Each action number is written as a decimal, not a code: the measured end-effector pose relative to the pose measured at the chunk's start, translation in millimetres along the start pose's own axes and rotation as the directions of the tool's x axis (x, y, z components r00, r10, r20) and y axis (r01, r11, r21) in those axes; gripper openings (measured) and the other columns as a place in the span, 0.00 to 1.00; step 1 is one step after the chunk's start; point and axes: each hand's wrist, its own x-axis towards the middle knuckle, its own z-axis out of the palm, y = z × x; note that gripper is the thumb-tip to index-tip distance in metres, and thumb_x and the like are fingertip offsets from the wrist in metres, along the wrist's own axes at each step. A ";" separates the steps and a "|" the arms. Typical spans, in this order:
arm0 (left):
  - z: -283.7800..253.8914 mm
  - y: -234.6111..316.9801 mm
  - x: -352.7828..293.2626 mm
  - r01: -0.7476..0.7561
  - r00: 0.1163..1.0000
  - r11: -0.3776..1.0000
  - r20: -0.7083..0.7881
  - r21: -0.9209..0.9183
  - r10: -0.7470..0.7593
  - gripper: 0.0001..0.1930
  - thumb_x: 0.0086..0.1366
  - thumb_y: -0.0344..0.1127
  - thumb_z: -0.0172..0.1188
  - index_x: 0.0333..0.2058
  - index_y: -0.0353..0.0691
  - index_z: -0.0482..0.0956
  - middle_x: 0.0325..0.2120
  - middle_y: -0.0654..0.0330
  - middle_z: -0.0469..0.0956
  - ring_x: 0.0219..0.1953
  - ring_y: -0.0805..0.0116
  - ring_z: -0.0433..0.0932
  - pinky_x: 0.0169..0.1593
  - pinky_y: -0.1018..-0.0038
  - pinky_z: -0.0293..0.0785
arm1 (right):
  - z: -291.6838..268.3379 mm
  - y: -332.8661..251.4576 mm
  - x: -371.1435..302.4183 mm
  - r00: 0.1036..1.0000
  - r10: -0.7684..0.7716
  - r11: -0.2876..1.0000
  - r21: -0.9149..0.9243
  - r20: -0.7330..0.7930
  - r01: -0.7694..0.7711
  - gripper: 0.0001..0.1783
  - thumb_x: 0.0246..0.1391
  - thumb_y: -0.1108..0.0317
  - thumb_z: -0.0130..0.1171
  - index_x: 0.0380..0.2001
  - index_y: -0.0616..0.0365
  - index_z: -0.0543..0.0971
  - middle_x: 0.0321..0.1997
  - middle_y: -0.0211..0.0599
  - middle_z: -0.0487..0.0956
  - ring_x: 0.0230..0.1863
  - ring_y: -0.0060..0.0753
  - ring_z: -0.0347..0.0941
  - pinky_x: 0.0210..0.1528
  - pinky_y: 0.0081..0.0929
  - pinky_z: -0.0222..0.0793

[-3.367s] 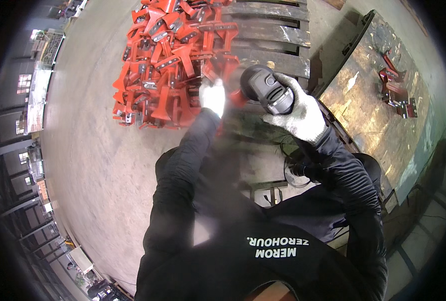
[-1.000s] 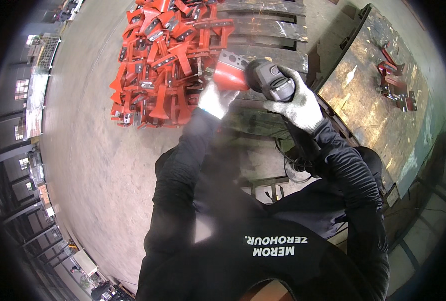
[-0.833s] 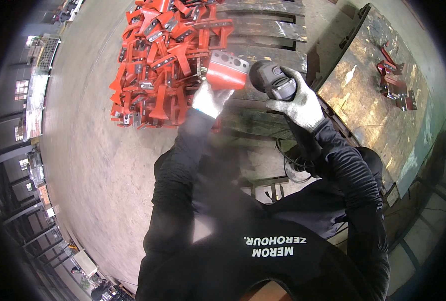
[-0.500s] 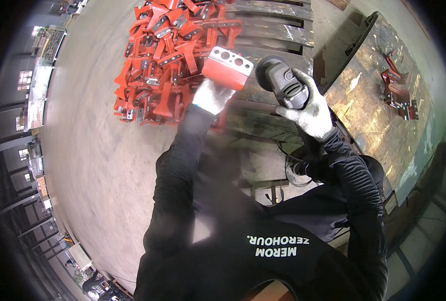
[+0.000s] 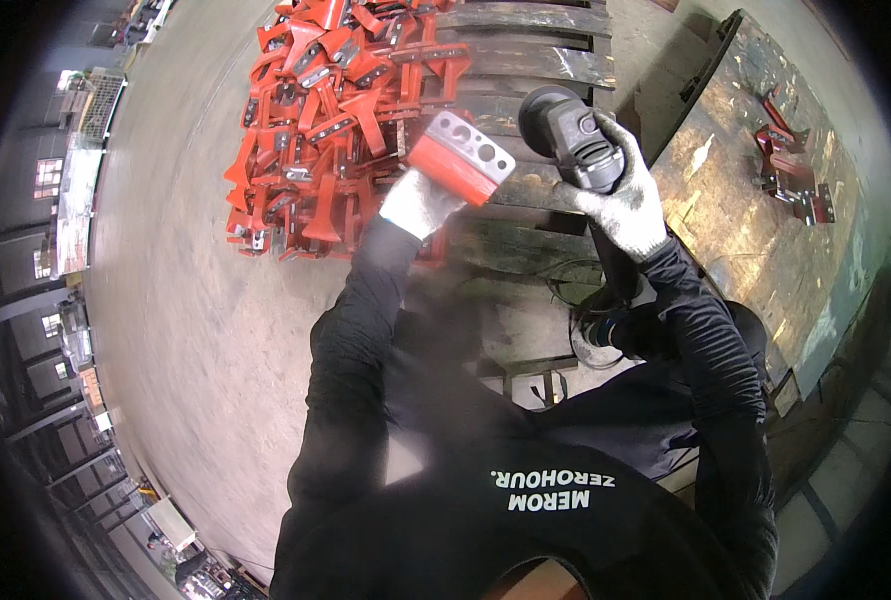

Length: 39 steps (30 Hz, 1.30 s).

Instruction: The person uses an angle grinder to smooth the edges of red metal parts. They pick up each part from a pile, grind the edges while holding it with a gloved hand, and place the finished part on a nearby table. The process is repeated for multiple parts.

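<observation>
My left hand [image 5: 421,203], in a white glove, grips a red metal bracket [image 5: 453,168]. A bare silver face with several round holes shows along the bracket's upper edge. In my gloved right hand [image 5: 625,205] is a dark grey angle grinder [image 5: 583,146], its round disc [image 5: 545,118] on the side towards the bracket. A gap separates disc and bracket. The fingers of my left hand are partly hidden beneath the bracket. Behind my left hand lies a heap of red metal brackets [image 5: 320,130].
The heap rests beside a slatted wooden pallet [image 5: 535,60]. At the right stands a worn wooden tabletop [image 5: 735,200] bearing a few red metal parts [image 5: 790,165]. A dark cable [image 5: 572,330] loops below the grinder, near my foot. Shelving lines the far left.
The bracket has tilted clockwise, showing more of its holed silver face, and sits slightly lower. The grinder has shifted a little up and right; both hands keep their grip.
</observation>
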 end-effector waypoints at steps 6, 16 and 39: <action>-41.8 -8.4 38.3 -0.151 0.881 0.262 0.009 0.953 0.474 0.14 0.71 0.34 0.57 0.53 0.37 0.75 0.49 0.52 0.80 0.48 0.55 0.82 0.53 0.60 0.81 | -14.4 30.0 3.7 0.979 0.129 0.991 0.051 -0.156 -0.122 0.54 0.40 0.59 0.83 0.69 0.57 0.64 0.62 0.48 0.76 0.60 0.35 0.76 0.62 0.31 0.73; -98.9 -82.5 104.2 0.089 0.729 -0.386 0.204 0.918 0.653 0.33 0.64 0.40 0.65 0.62 0.28 0.63 0.56 0.36 0.74 0.58 0.40 0.75 0.59 0.54 0.73 | -22.8 99.2 18.8 0.943 0.330 0.857 -0.408 -0.032 -0.314 0.54 0.38 0.51 0.81 0.68 0.50 0.67 0.58 0.52 0.80 0.60 0.46 0.78 0.63 0.35 0.72; -41.2 -41.1 66.7 0.096 0.863 -0.614 0.242 0.783 0.444 0.21 0.62 0.37 0.66 0.51 0.38 0.72 0.47 0.44 0.80 0.51 0.41 0.79 0.53 0.53 0.76 | 53.6 151.0 97.2 0.786 0.514 0.770 -0.589 0.343 -0.247 0.37 0.57 0.45 0.65 0.64 0.52 0.71 0.56 0.35 0.81 0.61 0.35 0.75 0.68 0.30 0.64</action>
